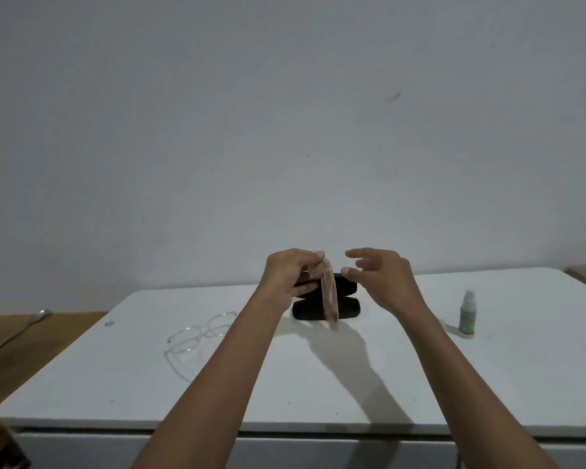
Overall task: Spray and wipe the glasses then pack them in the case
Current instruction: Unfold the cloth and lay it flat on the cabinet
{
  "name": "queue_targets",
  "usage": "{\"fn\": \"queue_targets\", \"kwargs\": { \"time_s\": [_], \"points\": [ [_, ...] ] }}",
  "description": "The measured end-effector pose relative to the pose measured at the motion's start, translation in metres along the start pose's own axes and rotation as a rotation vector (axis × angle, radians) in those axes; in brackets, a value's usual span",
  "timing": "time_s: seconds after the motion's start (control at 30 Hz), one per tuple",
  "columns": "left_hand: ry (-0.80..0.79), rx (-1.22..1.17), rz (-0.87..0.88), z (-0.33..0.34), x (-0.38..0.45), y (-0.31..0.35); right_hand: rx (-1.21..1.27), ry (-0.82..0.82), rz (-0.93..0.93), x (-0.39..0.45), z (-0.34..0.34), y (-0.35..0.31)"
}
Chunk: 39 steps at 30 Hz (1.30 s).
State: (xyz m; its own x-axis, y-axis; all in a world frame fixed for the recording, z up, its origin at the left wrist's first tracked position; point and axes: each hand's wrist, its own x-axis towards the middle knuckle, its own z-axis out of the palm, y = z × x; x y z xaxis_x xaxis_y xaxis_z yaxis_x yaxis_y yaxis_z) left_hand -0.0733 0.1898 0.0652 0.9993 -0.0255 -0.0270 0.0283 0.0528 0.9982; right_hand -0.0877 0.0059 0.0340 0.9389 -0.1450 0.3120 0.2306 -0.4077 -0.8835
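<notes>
My left hand [290, 277] is raised above the white table [318, 377], its fingers curled and pinching the top of a thin pinkish-beige cleaning cloth [329, 297], which hangs straight down in a narrow strip. Behind the cloth sits the black glasses case [344, 301], open, its lid standing up behind the base. My right hand [381, 275] hovers just beside the cloth with its fingers spread and loosely extended toward it, holding nothing. The clear-framed glasses [197, 336] lie on the table to the left of my left forearm, well apart from the case. A small spray bottle [467, 314] stands upright on the right side of the table. A wooden surface [21, 346] with a spoon [24, 328] adjoins the table's left edge.
</notes>
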Motion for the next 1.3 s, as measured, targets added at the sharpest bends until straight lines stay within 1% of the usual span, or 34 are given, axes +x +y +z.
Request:
{"fn": "queue_targets", "kwargs": {
  "time_s": [0.1, 0.17, 0.27, 0.33, 0.4, 0.5, 0.57, 0.7, 0.8, 0.9, 1.03, 1.2, 1.3],
  "points": [
    [-0.042, -0.019, -0.056, 0.002, 0.000, 0.000, 0.054, -0.077, -0.065, 0.003, -0.001, -0.008],
    [-0.074, -0.042, -0.098, 0.002, -0.001, 0.000, 0.027, -0.120, -0.094, 0.005, 0.003, -0.010],
    [-0.120, -0.089, -0.140, -0.002, 0.000, -0.001, 0.042, -0.117, -0.126, 0.005, 0.008, -0.008],
    [-0.127, -0.134, -0.160, -0.007, -0.001, -0.002, 0.051, -0.076, -0.145, 0.005, 0.011, -0.006],
    [-0.099, -0.089, -0.134, -0.011, 0.000, -0.004, 0.048, -0.041, -0.143, 0.005, 0.012, -0.005],
    [0.001, -0.011, -0.072, -0.012, 0.002, -0.007, 0.043, -0.074, -0.128, 0.003, 0.011, -0.007],
    [0.020, -0.019, -0.053, -0.012, 0.004, -0.008, 0.044, -0.085, -0.119, 0.002, 0.012, -0.007],
    [0.003, -0.083, -0.050, -0.013, 0.003, -0.008, 0.083, -0.077, -0.062, 0.003, 0.015, -0.007],
    [-0.039, -0.152, -0.109, -0.013, 0.002, -0.008, 0.164, -0.077, -0.020, 0.003, 0.017, -0.007],
    [-0.068, -0.163, -0.134, -0.014, 0.001, -0.008, 0.272, -0.070, -0.003, 0.003, 0.020, -0.006],
    [-0.053, -0.217, -0.147, -0.016, 0.001, -0.006, 0.279, -0.140, -0.085, 0.002, 0.019, -0.003],
    [-0.037, -0.215, -0.158, -0.017, 0.006, -0.006, 0.300, -0.196, -0.153, -0.001, 0.021, -0.005],
    [-0.054, -0.206, -0.170, -0.018, 0.006, -0.007, 0.243, -0.184, -0.181, -0.001, 0.023, -0.004]
  ]
}}
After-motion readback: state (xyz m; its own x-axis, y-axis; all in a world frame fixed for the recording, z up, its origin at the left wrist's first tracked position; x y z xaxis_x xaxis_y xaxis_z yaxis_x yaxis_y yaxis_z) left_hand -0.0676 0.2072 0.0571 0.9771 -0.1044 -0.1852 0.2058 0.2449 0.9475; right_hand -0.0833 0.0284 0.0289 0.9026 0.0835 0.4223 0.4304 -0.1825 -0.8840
